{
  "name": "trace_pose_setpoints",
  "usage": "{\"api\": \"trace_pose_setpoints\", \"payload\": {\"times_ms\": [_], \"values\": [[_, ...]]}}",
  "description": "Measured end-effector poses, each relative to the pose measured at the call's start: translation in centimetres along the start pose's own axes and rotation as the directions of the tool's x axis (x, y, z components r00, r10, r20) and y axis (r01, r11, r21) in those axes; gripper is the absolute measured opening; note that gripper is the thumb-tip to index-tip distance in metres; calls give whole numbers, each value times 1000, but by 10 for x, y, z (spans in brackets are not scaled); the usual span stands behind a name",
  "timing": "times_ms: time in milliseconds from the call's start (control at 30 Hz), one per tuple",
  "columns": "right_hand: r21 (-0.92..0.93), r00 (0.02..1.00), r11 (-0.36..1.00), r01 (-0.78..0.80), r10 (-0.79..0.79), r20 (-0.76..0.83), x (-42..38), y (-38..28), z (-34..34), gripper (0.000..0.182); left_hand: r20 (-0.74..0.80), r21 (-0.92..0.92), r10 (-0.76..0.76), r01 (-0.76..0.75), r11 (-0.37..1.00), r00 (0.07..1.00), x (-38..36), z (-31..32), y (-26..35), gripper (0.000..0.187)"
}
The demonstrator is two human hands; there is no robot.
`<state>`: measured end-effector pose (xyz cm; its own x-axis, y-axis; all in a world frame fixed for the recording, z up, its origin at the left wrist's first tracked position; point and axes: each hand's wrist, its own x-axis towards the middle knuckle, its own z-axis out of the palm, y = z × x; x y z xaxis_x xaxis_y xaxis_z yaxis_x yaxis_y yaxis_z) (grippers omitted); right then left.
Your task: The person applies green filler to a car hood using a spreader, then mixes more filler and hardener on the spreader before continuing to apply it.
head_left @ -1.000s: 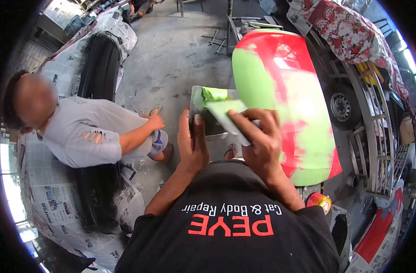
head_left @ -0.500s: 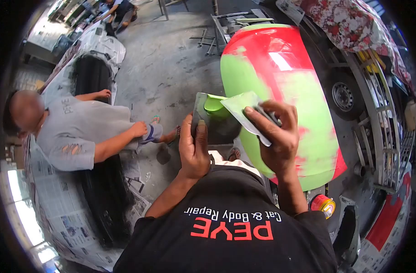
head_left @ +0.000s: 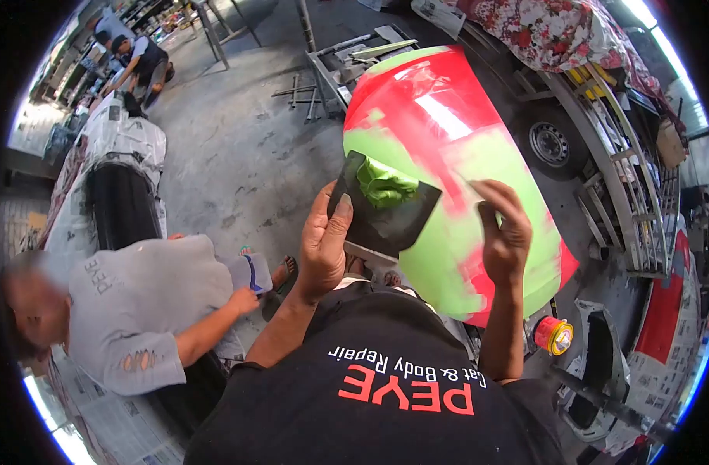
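The red panel (head_left: 447, 155), largely coated in green filler, lies just beyond both hands. The left hand (head_left: 323, 248) grips the lower edge of a dark mixing board (head_left: 389, 221) carrying a lump of green putty (head_left: 385, 184). The right hand (head_left: 503, 236) is curled against the panel, apparently pressing a spreader hidden beneath the fingers. Spreading well calls for a flat, firm, even pull. Half a second ago that hand held the spreader at the board; it now sits on the panel.
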<state>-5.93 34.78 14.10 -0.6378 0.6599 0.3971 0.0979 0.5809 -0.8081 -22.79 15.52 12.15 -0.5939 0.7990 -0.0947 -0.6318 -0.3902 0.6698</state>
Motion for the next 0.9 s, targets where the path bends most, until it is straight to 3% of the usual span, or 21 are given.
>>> {"api": "trace_pose_setpoints", "payload": {"times_ms": [33,67,100,133,200,333,367,400,433,467,533,567,600,633,667,800,900], "values": [[351,978,931,-100,156,-135,-4,1,7,26,-5,135,79,-78,988,997,10,-8,-3,40],[664,916,738,-117,339,-216,-10,0,13,22,8,267,155,-152,952,988,19,-12,-5,39],[760,899,625,-176,417,-135,-13,-7,13,20,28,263,130,-132,956,991,25,-12,-5,39],[818,867,487,-306,497,29,-19,-2,13,22,62,324,163,-174,930,985,31,-11,-5,40],[835,791,389,-389,606,86,-21,-6,34,25,114,370,173,-203,906,978,38,-7,-12,41],[922,700,184,-341,704,119,-13,-20,56,21,259,446,127,-235,864,957,44,-3,-28,49],[925,698,187,-332,708,107,-16,-17,53,21,361,565,40,-253,785,932,46,-7,-27,46],[946,776,174,-272,621,108,-21,-11,48,23,447,666,-57,-290,688,893,49,-11,-27,42],[964,846,157,-213,524,101,-25,-4,41,26,565,661,6,-457,595,825,56,-13,-29,43],[950,897,236,-204,434,85,-22,-3,32,27,575,656,5,-464,596,818,59,-10,-27,43],[885,918,465,-26,361,-163,-22,-12,25,25,434,696,-20,-322,642,901,61,-4,-23,43],[805,916,588,79,276,-291,-20,-18,26,25,380,537,-41,-184,824,924,63,2,-28,42],[537,951,833,135,43,-307,-17,-12,17,29,384,535,-39,-188,824,922,63,7,-27,42],[358,955,913,194,-93,-282,-10,-13,14,33,361,457,-71,-111,882,930,63,15,-24,41],[166,948,951,261,-220,-228,-3,-15,10,38,341,371,-106,-30,928,934,64,19,-22,39],[-349,976,920,180,-212,-57,7,-13,11,42,322,314,-79,-28,949,943,64,22,-23,38],[-463,995,884,65,-94,-40,11,-6,8,38,266,236,-58,-6,972,962,67,12,-17,38]]}}
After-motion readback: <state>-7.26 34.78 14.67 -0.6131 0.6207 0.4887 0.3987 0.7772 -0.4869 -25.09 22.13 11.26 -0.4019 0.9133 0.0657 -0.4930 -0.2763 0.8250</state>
